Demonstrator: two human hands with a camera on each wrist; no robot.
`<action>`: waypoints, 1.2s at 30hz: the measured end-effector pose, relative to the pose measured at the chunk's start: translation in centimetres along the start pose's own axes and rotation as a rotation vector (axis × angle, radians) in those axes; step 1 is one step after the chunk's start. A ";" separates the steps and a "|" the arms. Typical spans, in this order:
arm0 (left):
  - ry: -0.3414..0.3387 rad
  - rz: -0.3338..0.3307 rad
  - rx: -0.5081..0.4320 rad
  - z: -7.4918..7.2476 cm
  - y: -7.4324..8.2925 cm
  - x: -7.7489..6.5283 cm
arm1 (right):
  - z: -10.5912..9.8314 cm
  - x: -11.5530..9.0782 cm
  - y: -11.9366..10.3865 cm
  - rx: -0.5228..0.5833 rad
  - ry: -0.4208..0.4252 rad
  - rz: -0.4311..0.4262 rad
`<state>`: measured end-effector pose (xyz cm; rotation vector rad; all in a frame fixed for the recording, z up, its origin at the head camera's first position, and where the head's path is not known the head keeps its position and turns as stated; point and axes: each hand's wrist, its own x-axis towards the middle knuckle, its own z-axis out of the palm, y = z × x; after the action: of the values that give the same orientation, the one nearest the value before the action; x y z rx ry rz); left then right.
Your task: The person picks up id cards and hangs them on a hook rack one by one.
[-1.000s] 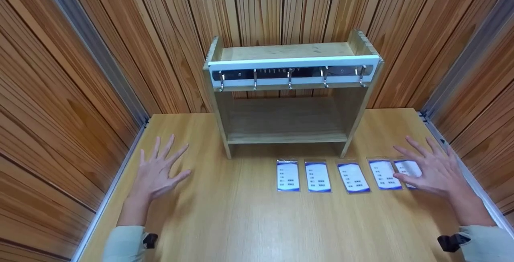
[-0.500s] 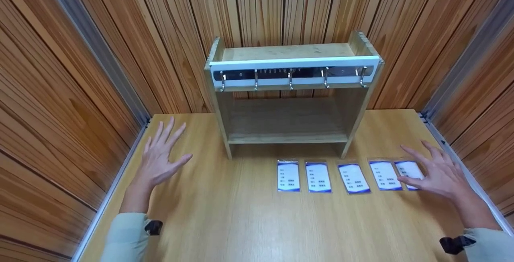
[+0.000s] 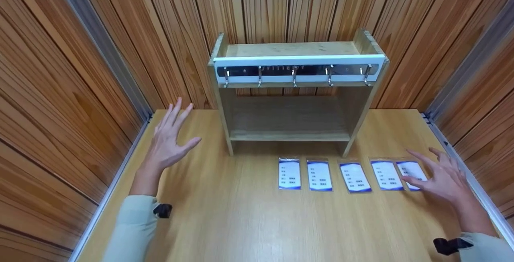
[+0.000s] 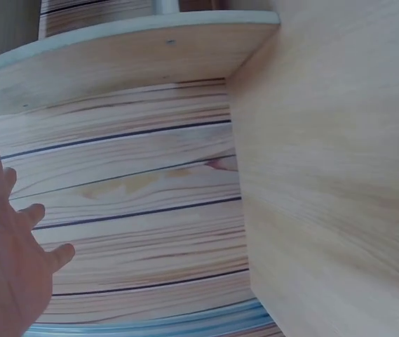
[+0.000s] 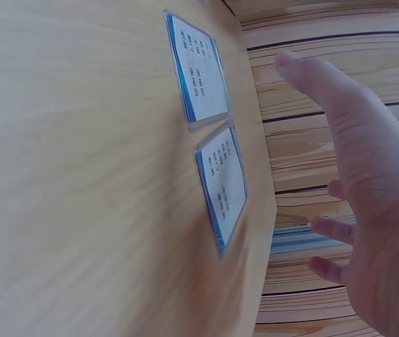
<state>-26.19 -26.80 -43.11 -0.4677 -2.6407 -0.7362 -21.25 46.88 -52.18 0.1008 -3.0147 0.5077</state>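
Note:
Over the left part of the table my left hand hovers with fingers spread and holds nothing. My right hand is above the table at the right, fingers loosely bent and apart, nothing in it. Its thumb overlaps the rightmost badge card in the head view. The right wrist view shows that card lying flat, with the hand apart from it. Several white cards with blue borders lie in a row, among them a leftmost card and a tilted middle card.
A wooden shelf stands at the back of the table. Along its upper front runs a white-edged rail with several metal hooks. Wood-panelled walls close in the left, back and right sides.
My left hand has moved forward and slightly right. My right hand has shifted slightly down the view, its fingers bending more. The view has shifted slightly; the cards still lie in their row.

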 end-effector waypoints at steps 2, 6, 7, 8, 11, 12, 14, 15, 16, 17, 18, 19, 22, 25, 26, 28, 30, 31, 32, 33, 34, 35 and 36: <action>0.019 0.019 -0.017 -0.1 0.3 0.4 | 0.2 -0.1 0.1 0.020 0.009 0.013; 0.043 0.044 -0.048 -0.4 1.0 1.2 | 0.4 -0.3 0.4 0.067 0.012 0.035; 0.050 0.049 -0.053 -0.5 1.1 1.4 | 0.4 -0.4 0.5 0.078 0.008 0.038; 0.056 0.056 -0.055 -0.6 1.3 1.6 | 0.5 -0.4 0.6 0.084 0.006 0.042; 0.081 0.078 -0.065 -0.8 1.7 2.2 | 0.6 -0.5 0.7 0.096 -0.002 0.049; 0.090 0.087 -0.070 -0.8 1.8 2.5 | 0.7 -0.5 0.7 0.101 -0.004 0.053; 0.108 0.106 -0.085 -0.8 2.0 3.0 | 0.9 -0.5 0.8 0.106 -0.006 0.063; 0.117 0.114 -0.099 -0.7 2.2 3.3 | 1.0 -0.5 0.8 0.109 -0.008 0.066; 0.124 0.122 -0.108 -0.7 2.3 3.6 | 1.0 -0.5 0.9 0.115 -0.011 0.069; 0.130 0.127 -0.122 -0.6 2.4 3.8 | 1.1 -0.5 0.9 0.121 -0.011 0.075; 0.138 0.132 -0.135 -0.6 2.5 4.1 | 1.2 -0.5 0.9 0.131 -0.016 0.076; 0.145 0.141 -0.149 -0.5 2.6 4.3 | 1.3 -0.5 1.0 0.143 -0.020 0.077; 0.163 0.156 -0.193 -0.5 2.9 4.8 | 1.4 -0.5 1.1 0.196 -0.035 0.076; 0.175 0.168 -0.226 -0.4 3.3 5.4 | 1.5 -0.5 1.1 0.253 -0.043 0.077; 0.177 0.166 -0.235 -0.4 3.5 5.5 | 1.6 -0.4 1.2 0.267 -0.048 0.079; 0.184 0.167 -0.247 -0.4 3.7 5.8 | 1.7 -0.3 1.2 0.287 -0.051 0.083; 0.193 0.171 -0.254 -0.4 4.0 6.1 | 1.9 -0.3 1.2 0.298 -0.061 0.082; 0.198 0.175 -0.261 -0.4 4.1 6.3 | 1.9 -0.2 1.2 0.304 -0.067 0.081; 0.202 0.182 -0.270 -0.4 4.2 6.5 | 2.0 -0.2 1.2 0.312 -0.067 0.086; 0.208 0.190 -0.276 -0.3 4.4 6.6 | 2.1 -0.2 1.2 0.318 -0.070 0.087; 0.213 0.199 -0.284 -0.3 4.5 6.8 | 2.2 -0.2 1.2 0.324 -0.071 0.090; 0.217 0.208 -0.291 -0.3 4.6 7.0 | 2.3 -0.2 1.3 0.329 -0.076 0.087; 0.221 0.217 -0.297 -0.3 4.7 7.2 | 2.3 -0.3 1.3 0.335 -0.077 0.090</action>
<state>-30.51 -21.58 -37.84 -0.6965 -2.2425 -1.0473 -21.25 47.38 -54.84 0.0046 -2.9872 1.0365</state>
